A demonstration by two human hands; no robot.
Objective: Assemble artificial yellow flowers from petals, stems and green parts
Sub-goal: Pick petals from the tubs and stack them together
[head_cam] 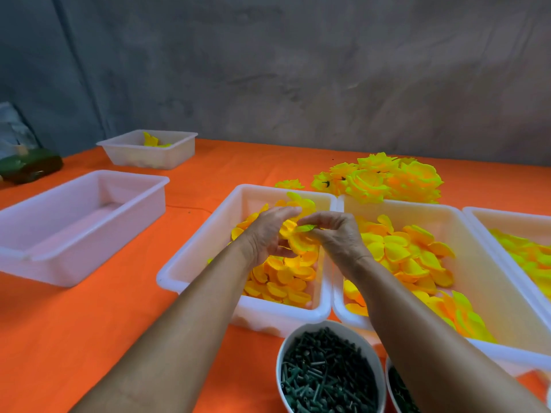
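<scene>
Both hands meet above a white tub (190,263) filled with yellow-orange petals (283,281). My left hand (265,234) holds a partly built yellow flower (298,242) from the left, fingers curled round its petals. My right hand (337,234) pinches a green leafy part (305,228) at the top of that flower. A pile of finished yellow flowers (384,180) lies on the orange table behind the tubs. Dark green stems (325,374) fill a white bowl at the front.
A second tub of petals (465,263) stands to the right, and a third (489,216) at the right edge. An empty white tub (89,186) sits at the left, a smaller one (176,147) with a few petals behind it. Another bowl (393,391) is at the bottom.
</scene>
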